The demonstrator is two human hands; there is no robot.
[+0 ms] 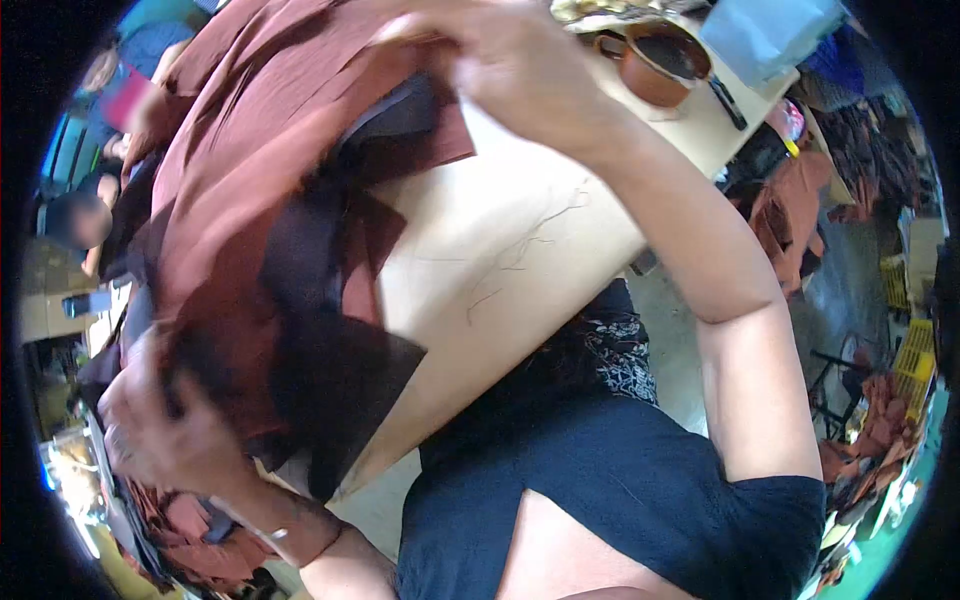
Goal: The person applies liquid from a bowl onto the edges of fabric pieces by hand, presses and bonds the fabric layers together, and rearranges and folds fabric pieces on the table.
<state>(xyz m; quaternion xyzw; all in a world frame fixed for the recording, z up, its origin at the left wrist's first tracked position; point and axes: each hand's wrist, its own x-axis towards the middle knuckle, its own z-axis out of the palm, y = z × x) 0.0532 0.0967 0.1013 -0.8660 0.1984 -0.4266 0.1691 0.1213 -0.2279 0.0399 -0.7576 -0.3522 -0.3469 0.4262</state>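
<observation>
A reddish-brown cloth [240,130] with black cloth parts [330,390] spreads over the left of the pale tabletop, partly lifted and blurred by motion. At the top, my right hand [510,70] is closed on the cloth's upper edge, its fingers bent. Down at the lower left, my left hand [175,425] has its fingers curled round the cloth's near end; blur softens them. A bracelet or band shows at the left wrist. Loose dark threads [515,265] lie on the bare tabletop [460,290] between my arms.
A brown mug [665,65] with dark contents stands at the table's far right, beside a black pen-like object [728,103] and a pale blue bag [770,35]. Brown cloth heaps [790,215] and a yellow crate [912,360] lie beyond. Other people sit at the far left.
</observation>
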